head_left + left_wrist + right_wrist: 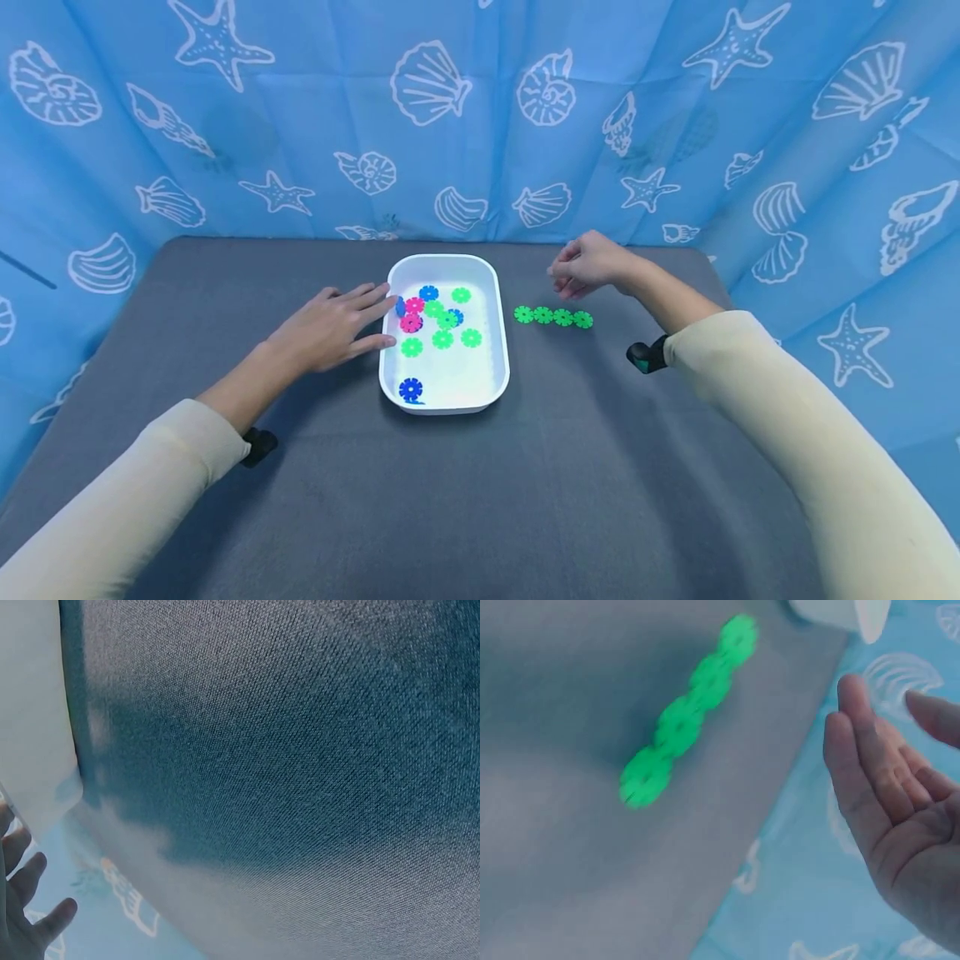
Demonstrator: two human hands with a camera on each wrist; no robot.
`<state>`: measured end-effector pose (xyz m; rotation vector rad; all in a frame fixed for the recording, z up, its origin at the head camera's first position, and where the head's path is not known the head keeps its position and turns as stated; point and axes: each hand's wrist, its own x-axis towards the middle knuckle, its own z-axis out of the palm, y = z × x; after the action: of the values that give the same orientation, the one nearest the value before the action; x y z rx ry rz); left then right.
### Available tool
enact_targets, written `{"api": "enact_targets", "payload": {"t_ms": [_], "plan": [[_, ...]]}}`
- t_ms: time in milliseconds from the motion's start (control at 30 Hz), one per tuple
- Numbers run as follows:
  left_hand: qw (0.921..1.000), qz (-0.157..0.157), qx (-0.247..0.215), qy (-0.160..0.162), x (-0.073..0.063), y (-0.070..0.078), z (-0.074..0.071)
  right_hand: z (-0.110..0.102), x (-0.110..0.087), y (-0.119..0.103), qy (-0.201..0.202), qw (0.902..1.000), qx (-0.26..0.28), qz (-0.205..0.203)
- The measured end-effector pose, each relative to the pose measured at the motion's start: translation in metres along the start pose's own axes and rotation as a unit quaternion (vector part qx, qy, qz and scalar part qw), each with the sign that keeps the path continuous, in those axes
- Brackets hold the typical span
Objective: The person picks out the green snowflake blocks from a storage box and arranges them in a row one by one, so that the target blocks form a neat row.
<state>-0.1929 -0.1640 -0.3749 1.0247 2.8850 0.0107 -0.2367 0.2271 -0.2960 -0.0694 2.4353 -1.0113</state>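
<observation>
A white tray [472,379] holds several notched plastic discs: green discs [442,339], pink discs [410,323] and a dark blue disc [406,385] near its front end. My left hand [322,329] lies over the tray's left rim with fingers spread and straight, its fingertips close to an edge-on blue disc [400,307]. To the right of the tray, a straight row of joined green discs [559,313] lies on the cloth. My right hand [592,265] hovers just behind that row, fingers loosely bent; in the right wrist view, the thumb stands apart from the fingers with nothing between.
A dark grey cloth [450,492] covers the table. Behind it hangs a blue curtain [322,100] with white shell and starfish prints. Dark wrist cameras [647,356] sit at both cream sleeves [787,400].
</observation>
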Motion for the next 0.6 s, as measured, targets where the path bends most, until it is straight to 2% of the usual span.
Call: {"api": "enact_targets", "payload": {"t_ms": [333, 467, 600], "plan": [[1.0000, 0.003, 0.004, 0.002, -0.001, -0.001, 0.001, 0.050, 0.019, -0.052, -0.038, 0.9978, 0.051, -0.019], [1.0000, 0.001, 0.007, 0.004, 0.000, 0.000, 0.001, 0.072, 0.026, -0.066, -0.060, 0.9963, 0.052, -0.035], [0.9999, 0.004, 0.009, 0.004, 0.000, 0.000, 0.001, 0.094, 0.032, -0.072, -0.082, 0.9955, 0.027, -0.040]]}}
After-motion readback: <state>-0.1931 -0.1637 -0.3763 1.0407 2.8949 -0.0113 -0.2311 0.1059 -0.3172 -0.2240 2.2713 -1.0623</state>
